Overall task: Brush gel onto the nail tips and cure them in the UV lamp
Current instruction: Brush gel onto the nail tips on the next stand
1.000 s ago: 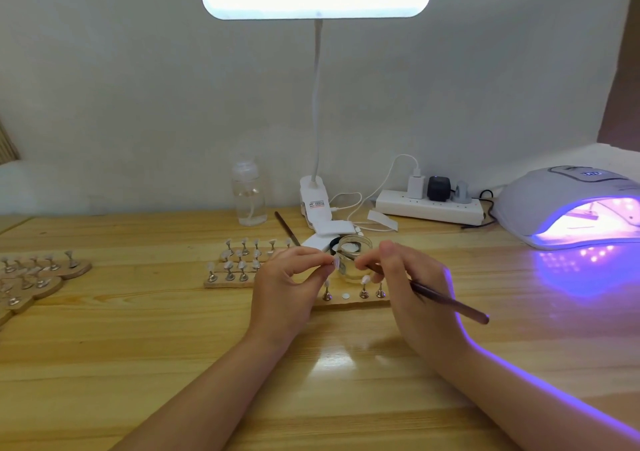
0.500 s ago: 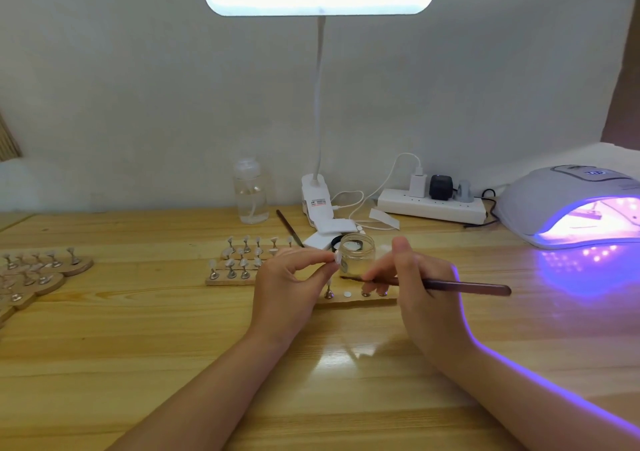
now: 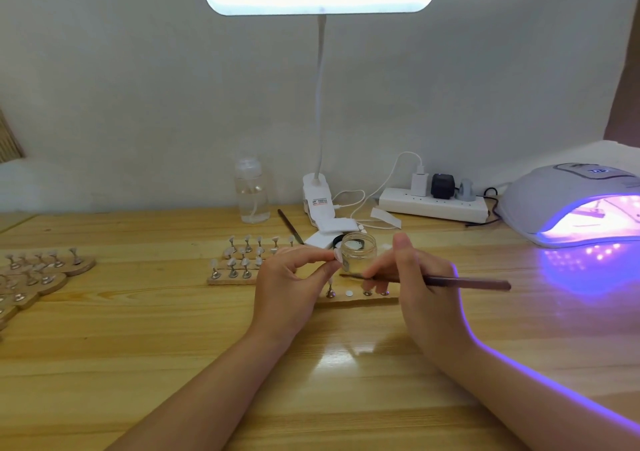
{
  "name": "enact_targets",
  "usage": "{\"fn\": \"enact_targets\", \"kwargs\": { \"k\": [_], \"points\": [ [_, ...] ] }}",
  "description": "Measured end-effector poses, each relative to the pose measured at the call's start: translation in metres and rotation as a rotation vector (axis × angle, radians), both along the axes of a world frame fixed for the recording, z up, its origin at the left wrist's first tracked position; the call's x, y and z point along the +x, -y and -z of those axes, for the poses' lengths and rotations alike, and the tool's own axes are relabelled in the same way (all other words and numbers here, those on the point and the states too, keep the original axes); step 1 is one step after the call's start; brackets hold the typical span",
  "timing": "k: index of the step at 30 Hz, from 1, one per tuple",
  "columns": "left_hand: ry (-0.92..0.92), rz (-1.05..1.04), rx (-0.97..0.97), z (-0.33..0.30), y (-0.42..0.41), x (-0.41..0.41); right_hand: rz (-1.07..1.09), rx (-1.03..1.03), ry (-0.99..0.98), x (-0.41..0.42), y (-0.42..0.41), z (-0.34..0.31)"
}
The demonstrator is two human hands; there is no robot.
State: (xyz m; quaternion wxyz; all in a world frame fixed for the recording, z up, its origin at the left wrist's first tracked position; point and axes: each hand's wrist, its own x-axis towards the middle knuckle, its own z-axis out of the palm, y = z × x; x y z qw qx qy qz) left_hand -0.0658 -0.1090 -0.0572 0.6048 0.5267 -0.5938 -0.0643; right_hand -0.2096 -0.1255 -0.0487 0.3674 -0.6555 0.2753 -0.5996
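My left hand pinches a small pale nail tip on its stand, held up just left of the open glass gel jar. My right hand grips a dark brown brush that lies nearly level, its bristle end pointing left just below the nail tip. Under the hands lies a wooden strip with metal nail-tip stands. The UV lamp glows purple at the right edge of the table.
Another wooden holder with several nail tips sits behind my left hand, and more holders lie at the far left. A clear pump bottle, a clip desk lamp, a spare brush and a power strip line the back.
My right hand swung the brush from a slanted pose by the jar to nearly level, bringing its bristle end leftward under the nail tip. My left hand stayed put.
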Motion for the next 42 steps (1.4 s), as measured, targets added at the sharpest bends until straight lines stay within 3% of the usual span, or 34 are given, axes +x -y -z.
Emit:
{"fn": "enact_targets", "kwargs": {
  "k": [21, 26, 31, 35, 39, 42],
  "points": [
    [-0.032, -0.006, 0.035, -0.0002, -0.001, -0.0002, 0.099, -0.176, -0.15, -0.0004, 0.0016, 0.0014],
    [-0.041, -0.011, 0.05, 0.0001, -0.0018, -0.0005, 0.032, -0.091, -0.057, -0.0003, 0.0002, 0.0024],
    [-0.035, -0.013, 0.061, -0.0001, -0.0022, -0.0004, 0.093, -0.14, -0.169, -0.0011, 0.0009, 0.0014],
    [-0.024, -0.012, 0.047, -0.0012, -0.003, -0.0007, 0.057, -0.085, -0.071, -0.0009, 0.0002, 0.0014],
    [-0.03, -0.002, 0.047, -0.0016, -0.0033, -0.0011, 0.079, -0.127, -0.178, -0.0008, 0.0001, 0.0002],
    [-0.029, -0.003, 0.047, -0.0019, -0.004, -0.0015, 0.029, -0.042, -0.067, -0.0003, -0.0016, 0.0011]
  ]
}}
